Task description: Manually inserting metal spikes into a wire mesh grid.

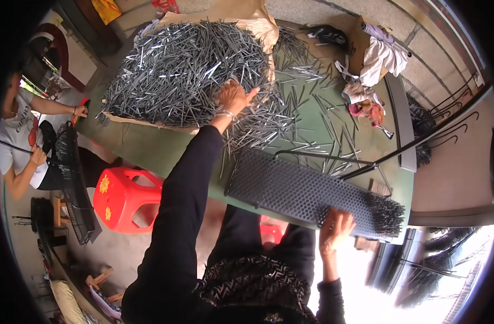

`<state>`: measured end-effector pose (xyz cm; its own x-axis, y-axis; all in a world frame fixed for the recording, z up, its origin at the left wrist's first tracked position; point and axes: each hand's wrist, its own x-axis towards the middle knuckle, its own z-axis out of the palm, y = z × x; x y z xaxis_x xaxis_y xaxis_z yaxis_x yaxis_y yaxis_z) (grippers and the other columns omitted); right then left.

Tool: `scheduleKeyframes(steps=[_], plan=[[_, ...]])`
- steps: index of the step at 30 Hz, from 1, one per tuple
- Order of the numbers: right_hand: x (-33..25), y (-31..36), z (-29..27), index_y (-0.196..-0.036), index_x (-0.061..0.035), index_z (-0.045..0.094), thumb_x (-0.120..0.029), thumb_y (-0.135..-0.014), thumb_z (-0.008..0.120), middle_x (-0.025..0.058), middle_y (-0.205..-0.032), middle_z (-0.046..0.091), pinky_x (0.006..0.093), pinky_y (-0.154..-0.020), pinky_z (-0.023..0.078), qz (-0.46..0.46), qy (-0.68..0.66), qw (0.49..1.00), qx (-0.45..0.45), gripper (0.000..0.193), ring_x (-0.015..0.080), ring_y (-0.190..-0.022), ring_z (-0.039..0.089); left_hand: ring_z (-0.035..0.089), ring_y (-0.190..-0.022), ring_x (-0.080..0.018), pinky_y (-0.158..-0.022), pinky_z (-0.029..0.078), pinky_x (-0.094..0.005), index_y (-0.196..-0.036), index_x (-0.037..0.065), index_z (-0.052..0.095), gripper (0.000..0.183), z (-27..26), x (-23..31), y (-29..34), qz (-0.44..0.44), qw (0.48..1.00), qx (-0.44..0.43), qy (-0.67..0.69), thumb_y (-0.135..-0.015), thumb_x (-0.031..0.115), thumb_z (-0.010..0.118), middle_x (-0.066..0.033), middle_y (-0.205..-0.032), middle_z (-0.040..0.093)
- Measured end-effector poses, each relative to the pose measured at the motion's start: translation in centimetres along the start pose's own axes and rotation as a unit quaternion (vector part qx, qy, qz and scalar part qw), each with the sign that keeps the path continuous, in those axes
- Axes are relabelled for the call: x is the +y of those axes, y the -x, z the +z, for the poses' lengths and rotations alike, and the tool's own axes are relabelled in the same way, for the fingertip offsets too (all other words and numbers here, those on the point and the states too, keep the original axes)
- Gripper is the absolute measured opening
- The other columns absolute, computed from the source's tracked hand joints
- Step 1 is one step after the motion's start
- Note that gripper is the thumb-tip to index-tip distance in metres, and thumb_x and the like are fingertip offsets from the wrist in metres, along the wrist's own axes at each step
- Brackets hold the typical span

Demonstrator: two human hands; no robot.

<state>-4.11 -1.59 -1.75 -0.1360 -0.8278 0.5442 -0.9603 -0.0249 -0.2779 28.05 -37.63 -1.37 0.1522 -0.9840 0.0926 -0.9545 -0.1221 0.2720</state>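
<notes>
My left hand (237, 97) reaches into a big heap of short, thin dark grey sticks (176, 70). Its thumb stands apart from the fingers, whose tips are partly lost among the sticks. In front of me a long dark panel full of round holes (284, 181) lies slanted across the table's near edge. Dark bristle-like sticks (386, 215) stand close together in its right end. At the panel's near edge my right hand (337, 231) is closed, fingers curled; what they hold is hidden.
The green table (322, 135) carries loose sticks right of the heap. A metal bar (360, 162) crosses above the panel. Cloths and a box (360, 48) lie at the back right. Left, a red stool (125, 200) stands by the table; a person (22, 129) sits with a similar panel.
</notes>
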Motion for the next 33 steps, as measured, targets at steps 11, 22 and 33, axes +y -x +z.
scheduleKeyframes(steps=[11, 22, 33], plan=[[-0.4, 0.2, 0.1, -0.095, -0.0072, 0.063, 0.0, -0.083, 0.065, 0.0069, -0.089, 0.057, 0.0404, -0.078, 0.04, 0.005, 0.001, 1.0, -0.028, 0.014, 0.0245, -0.081, 0.053, 0.056, -0.107, -0.0493, -0.084, 0.047, -0.061, -0.141, -0.023, 0.014, 0.137, 6.3, 4.9, -8.7, -0.088, 0.99, -0.038, -0.108, -0.068, 0.087, 0.051, -0.0385, -0.119, 0.054], [-0.5, -0.3, -0.3, -0.098, -0.0082, 0.064, 0.001, -0.081, 0.067, 0.0074, -0.09, 0.057, 0.0409, -0.077, 0.04, 0.022, 0.002, 0.999, -0.031, 0.019, 0.0246, -0.081, 0.053, 0.051, -0.109, -0.0478, -0.08, 0.046, -0.0611, -0.141, -0.005, 0.017, 0.099, 6.8, 6.7, -8.6, -0.146, 0.989, -0.023, 0.013, -0.074, 0.037, 0.077, -0.0328, -0.116, 0.051], [-0.6, 0.2, -0.2, -0.098, -0.0084, 0.064, 0.001, -0.082, 0.066, 0.0076, -0.091, 0.057, 0.0395, -0.078, 0.039, 0.032, -0.013, 0.999, -0.026, 0.02, 0.0246, -0.081, 0.054, 0.066, -0.094, -0.0407, -0.082, 0.052, -0.0445, -0.132, 0.002, 0.03, 0.069, 7.2, 2.6, -7.4, -0.044, 0.999, 0.007, 0.031, -0.079, 0.024, 0.068, -0.0278, -0.1, 0.066]])
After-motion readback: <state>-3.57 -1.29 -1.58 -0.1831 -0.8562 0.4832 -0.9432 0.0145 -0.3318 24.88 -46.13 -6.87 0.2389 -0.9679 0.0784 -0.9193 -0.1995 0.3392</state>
